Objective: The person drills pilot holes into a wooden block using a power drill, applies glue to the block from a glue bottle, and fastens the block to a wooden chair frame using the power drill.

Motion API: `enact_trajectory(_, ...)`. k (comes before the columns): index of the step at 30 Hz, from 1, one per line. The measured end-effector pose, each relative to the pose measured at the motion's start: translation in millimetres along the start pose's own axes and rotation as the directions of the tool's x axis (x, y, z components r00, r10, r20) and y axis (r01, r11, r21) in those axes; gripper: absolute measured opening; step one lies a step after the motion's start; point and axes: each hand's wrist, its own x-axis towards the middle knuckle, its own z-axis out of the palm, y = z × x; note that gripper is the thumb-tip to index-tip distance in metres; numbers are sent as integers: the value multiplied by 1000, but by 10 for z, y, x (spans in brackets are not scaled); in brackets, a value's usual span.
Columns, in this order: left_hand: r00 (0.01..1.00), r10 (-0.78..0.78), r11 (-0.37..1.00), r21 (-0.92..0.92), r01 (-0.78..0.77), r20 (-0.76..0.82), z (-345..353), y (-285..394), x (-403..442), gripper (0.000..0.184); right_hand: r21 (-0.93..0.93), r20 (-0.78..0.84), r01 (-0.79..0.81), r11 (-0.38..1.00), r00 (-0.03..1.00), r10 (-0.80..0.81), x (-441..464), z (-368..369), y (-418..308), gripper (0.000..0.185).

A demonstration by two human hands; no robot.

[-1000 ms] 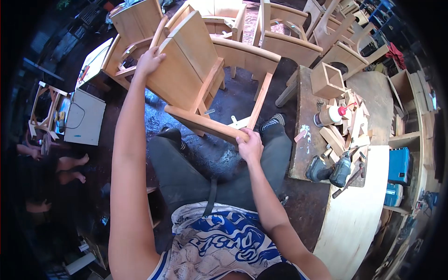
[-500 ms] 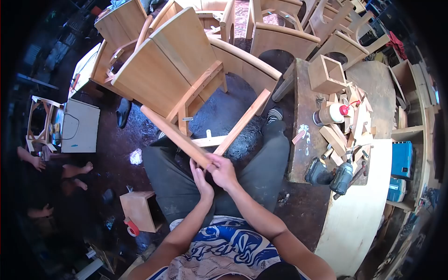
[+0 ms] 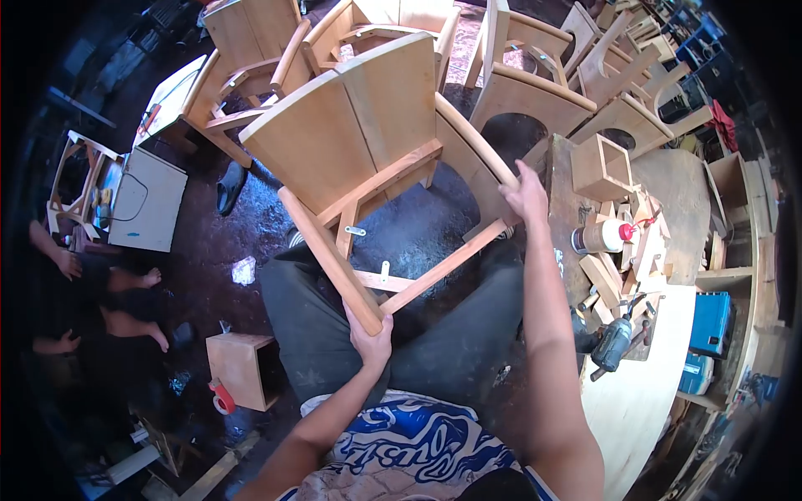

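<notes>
A wooden armchair (image 3: 351, 125) with a two-board panel stands tilted between my knees. My left hand (image 3: 368, 334) is wrapped round the near end of its left rounded armrest (image 3: 322, 255). Over at the opposite side, my right hand (image 3: 526, 196) grips the end of the right armrest (image 3: 476, 138), with its thumb or a finger raised. A bare rail (image 3: 447, 267) joins the two sides in front of me. Small metal brackets (image 3: 355, 231) sit on the inner frame parts.
On the workbench (image 3: 576, 179) at right lie wood offcuts (image 3: 601, 275), a glue bottle (image 3: 606, 236), an open wooden box (image 3: 601, 167) and a cordless drill (image 3: 614, 342). More wooden chairs (image 3: 535, 92) crowd the back. Another person's legs (image 3: 134, 280) show at left, near a small box (image 3: 238, 371).
My right hand has left the left armrest's near end and moved to the right armrest. The chair has turned slightly and shifted right in view. My left hand now wraps the armrest end.
</notes>
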Motion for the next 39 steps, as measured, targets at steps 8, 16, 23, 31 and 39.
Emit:
enact_trajectory(8,993,112,994,-10,-112,-28,-376,-63,620,93,-235,231,-209,949,936,264,-161,103,-118,47)
enact_trajectory(16,961,211,888,375,-265,179,-1387,-13,2723,79,-142,230,-319,937,910,345,-736,490,-966,43)
enact_trajectory(23,849,113,986,-47,-160,-516,-1013,-576,3208,62,-86,274,-365,927,886,374,-1108,690,-1520,48)
enact_trajectory(31,867,83,987,-77,-139,-492,-583,-513,2915,80,-115,297,-369,922,873,386,-1180,627,-1611,56)
enact_trajectory(39,880,-96,947,-314,-62,-465,-369,-409,2858,89,408,178,-260,875,963,203,-431,835,-1038,72)
